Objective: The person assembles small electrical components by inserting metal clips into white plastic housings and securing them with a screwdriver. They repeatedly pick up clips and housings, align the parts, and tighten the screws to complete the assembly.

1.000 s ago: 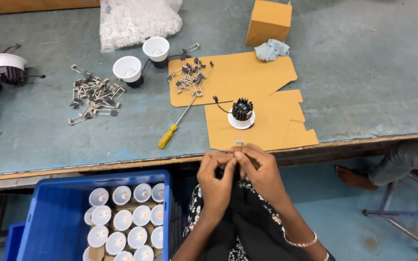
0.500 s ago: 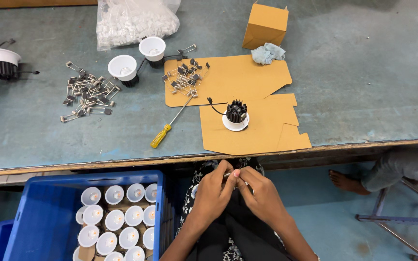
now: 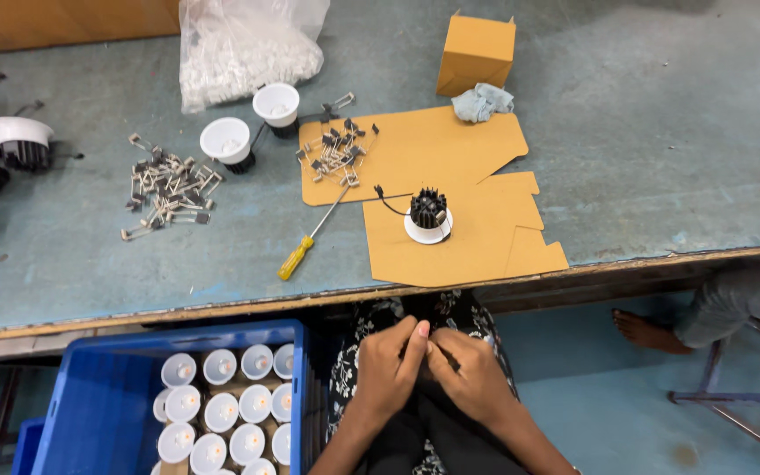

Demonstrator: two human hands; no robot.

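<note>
My left hand and my right hand are pressed together in my lap, below the table's front edge. Their fingertips meet around something small that the fingers hide. On the cardboard sheet above them stands a downlight with a black finned heat sink on a white ring and a short black wire. A yellow-handled screwdriver lies just left of the sheet. A pile of small metal spring clips rests on a second cardboard piece.
A blue crate of white lamp housings sits at my left. More clips, two white downlights, a plastic bag, a cardboard box and a rag lie on the table. Another person's bare foot shows at right.
Both hands have come down from the table's edge into my lap, still held together. The view has shifted slightly.
</note>
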